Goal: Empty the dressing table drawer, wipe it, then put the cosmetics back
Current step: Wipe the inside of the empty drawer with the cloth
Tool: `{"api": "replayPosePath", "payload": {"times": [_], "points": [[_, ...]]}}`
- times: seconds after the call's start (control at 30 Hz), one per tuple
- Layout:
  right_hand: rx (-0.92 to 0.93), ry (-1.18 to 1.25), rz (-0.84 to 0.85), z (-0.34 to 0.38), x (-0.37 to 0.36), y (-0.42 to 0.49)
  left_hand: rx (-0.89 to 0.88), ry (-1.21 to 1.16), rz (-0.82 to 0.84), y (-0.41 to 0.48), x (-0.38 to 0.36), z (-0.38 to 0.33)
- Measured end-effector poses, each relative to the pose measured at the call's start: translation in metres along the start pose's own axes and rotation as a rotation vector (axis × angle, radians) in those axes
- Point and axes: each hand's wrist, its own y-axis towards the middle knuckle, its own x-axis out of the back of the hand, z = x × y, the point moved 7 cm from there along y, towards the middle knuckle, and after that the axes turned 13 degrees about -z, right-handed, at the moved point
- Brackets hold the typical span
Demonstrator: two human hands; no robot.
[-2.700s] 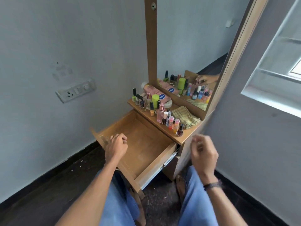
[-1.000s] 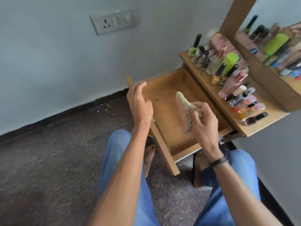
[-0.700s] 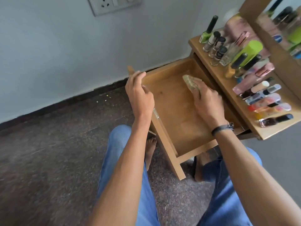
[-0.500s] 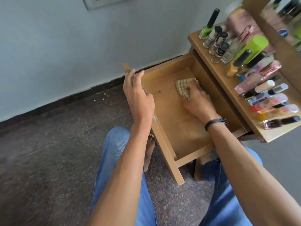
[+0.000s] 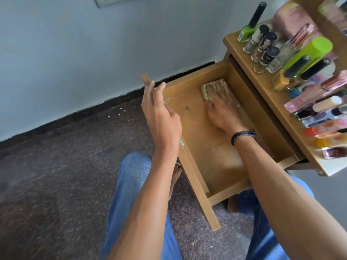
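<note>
The wooden drawer (image 5: 199,177) is pulled out, its inside bare except for a checked green-and-beige cloth (image 5: 207,86) at the far end. My right hand (image 5: 222,109) lies flat on the cloth, pressing it onto the drawer floor. My left hand (image 5: 161,117) rests on the drawer's front panel, fingers spread along its top edge. Several cosmetics (image 5: 308,76), nail polish bottles, tubes and a lime-green bottle, stand and lie on the dressing table top (image 5: 281,102) to the right.
A grey wall with a black skirting (image 5: 84,111) runs behind the drawer. Dark speckled floor (image 5: 56,166) lies to the left. My knees in blue jeans (image 5: 135,177) sit under the drawer front. The mirror frame (image 5: 332,19) rises at top right.
My right hand took the cloth from the table top, brought it into the drawer and pushed it flat toward the far end. My left hand stayed on the drawer front.
</note>
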Motion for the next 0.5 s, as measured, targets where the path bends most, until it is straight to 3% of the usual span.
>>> {"api": "replayPosePath", "payload": {"times": [0.27,0.5], "points": [[0.235,0.083,0.056,0.076,-0.036,-0.04,0.038,-0.051,-0.053,0.003,0.0,0.005],[0.372,-0.01,0.15,0.061,-0.036,-0.029,0.052,-0.06,-0.035,0.003,-0.001,0.005]]}}
